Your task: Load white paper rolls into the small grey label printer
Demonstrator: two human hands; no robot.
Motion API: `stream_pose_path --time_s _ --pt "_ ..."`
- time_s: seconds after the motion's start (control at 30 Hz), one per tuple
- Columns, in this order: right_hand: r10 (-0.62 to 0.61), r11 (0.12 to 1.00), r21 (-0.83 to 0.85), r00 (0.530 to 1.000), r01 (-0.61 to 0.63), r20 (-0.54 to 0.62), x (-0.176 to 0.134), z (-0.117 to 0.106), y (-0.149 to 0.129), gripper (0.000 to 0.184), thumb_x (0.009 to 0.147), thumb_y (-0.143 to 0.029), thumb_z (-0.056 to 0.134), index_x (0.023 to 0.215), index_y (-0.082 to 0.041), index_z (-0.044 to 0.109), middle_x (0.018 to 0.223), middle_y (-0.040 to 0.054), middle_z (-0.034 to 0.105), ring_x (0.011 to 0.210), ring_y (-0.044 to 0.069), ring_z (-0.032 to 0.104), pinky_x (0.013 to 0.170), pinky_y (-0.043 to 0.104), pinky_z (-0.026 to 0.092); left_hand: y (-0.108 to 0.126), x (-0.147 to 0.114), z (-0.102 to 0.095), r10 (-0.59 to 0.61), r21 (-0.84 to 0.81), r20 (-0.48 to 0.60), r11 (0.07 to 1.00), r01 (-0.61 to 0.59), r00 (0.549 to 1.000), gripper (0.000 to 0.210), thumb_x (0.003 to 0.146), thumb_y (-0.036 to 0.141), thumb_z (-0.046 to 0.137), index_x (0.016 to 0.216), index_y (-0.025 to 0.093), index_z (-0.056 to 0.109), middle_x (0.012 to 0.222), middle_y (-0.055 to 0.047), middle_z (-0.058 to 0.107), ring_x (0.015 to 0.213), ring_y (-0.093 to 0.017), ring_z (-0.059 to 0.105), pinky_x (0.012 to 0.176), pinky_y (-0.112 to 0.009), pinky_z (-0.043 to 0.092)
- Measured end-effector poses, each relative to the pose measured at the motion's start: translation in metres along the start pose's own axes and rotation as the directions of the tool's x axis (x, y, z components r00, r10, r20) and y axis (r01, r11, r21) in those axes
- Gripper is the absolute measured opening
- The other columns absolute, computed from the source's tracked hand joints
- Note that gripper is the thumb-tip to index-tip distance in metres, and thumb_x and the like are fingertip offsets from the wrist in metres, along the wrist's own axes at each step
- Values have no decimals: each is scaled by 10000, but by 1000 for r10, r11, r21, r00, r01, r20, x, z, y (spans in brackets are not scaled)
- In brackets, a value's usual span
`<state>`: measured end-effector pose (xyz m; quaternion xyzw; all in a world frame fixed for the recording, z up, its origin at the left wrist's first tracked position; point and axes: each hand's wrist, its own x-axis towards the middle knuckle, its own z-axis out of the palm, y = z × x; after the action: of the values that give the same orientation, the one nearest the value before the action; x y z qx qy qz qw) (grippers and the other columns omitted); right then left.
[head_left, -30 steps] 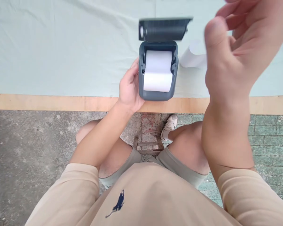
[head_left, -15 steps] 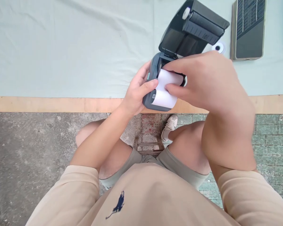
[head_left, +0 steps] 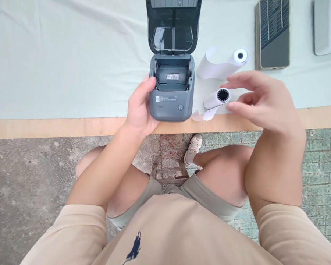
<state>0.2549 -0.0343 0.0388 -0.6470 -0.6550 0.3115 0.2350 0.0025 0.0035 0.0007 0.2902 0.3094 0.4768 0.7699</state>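
A dark grey label printer (head_left: 171, 106) rests at the table's near edge, its lid (head_left: 173, 36) swung up and its paper bay bare inside. My left hand (head_left: 142, 106) is wrapped round the printer's left side, thumb on top. Just right of the printer lies a white paper roll (head_left: 213, 100) with a dark toothed core, its loose end curling toward the table edge. My right hand (head_left: 264, 99) is beside that roll with thumb and fingers apart; whether a fingertip touches it I cannot tell. Behind it is a second paper roll (head_left: 240, 56), partly unrolled to the left.
A dark-screened phone-like device (head_left: 274, 36) lies at the back right. Farther right is a grey object (head_left: 322, 29) with a printed white label. A pale cloth (head_left: 71, 66) covers the table, and its wooden edge (head_left: 57, 127) runs along the front.
The paper roll has come out of the printer and now lies on the table to its right. My right hand has let go and moved right. The printer has straightened and shifted left.
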Motion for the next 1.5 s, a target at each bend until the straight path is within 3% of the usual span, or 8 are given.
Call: stream_pose_path --time_s 0.13,0.27,0.43,0.57,0.6,0.7,0.93,1.5 --pt "-50 996 43 921 73 -387 12 -1 10 333 808 -298 610 1130 -250 545 841 45 537 741 136 522 549 271 376 -1 1 -1 9 33 9 999 -9 1000 289 891 366 417 999 214 638 1062 -28 709 1255 -244 563 1066 -374 486" --pt "-10 998 -65 950 -11 -312 40 13 17 330 765 -275 670 1077 -237 571 682 -7 393 646 106 406 637 286 397 -2 3 -2 12 71 23 997 -13 1000 273 882 387 439 997 237 636 1112 -23 704 1294 -258 526 1068 -374 487" --pt "-113 993 -12 902 119 -416 41 9 11 373 803 -544 551 1049 -265 579 977 82 582 833 185 544 718 343 463 -3 2 -3 14 64 31 998 -16 999 317 887 401 423 1039 212 628 1104 -32 694 1314 -262 509 1088 -389 472" --pt "-376 886 228 914 403 -153 11 1 -25 535 794 -742 385 1107 -345 560 979 30 622 862 212 604 707 404 473 -4 2 -3 -23 19 74 1000 22 997 305 906 375 390 1046 204 600 1038 -15 699 1288 -266 529 1082 -452 477" --pt "-397 893 237 918 383 8 6 2 -38 483 778 -714 469 1054 -342 605 923 12 639 802 195 612 674 393 473 -4 2 -3 -32 12 95 999 31 995 282 904 371 394 1040 222 592 1031 -15 700 1284 -263 529 1083 -446 476" --pt "-386 923 77 906 378 177 6 13 -75 227 770 -469 632 931 -310 649 790 -1 630 705 167 577 638 355 478 -4 -1 -1 0 43 119 999 -5 993 201 893 341 429 1018 259 564 987 -15 694 1304 -253 511 1080 -417 472" --pt "-288 818 -475 945 326 153 35 32 -98 166 830 -376 543 897 -253 632 972 61 610 904 241 577 745 388 439 -6 -7 2 57 82 57 995 -62 997 229 861 261 546 1082 200 535 1104 -22 647 1303 -243 528 1045 -336 496" --pt "-122 752 -627 978 203 171 36 31 -112 96 816 -304 533 815 -234 599 1021 66 600 877 242 567 629 378 363 -9 -3 1 35 49 31 998 -37 999 269 879 232 551 1141 175 530 1141 -32 631 1405 -242 411 1151 -382 413"
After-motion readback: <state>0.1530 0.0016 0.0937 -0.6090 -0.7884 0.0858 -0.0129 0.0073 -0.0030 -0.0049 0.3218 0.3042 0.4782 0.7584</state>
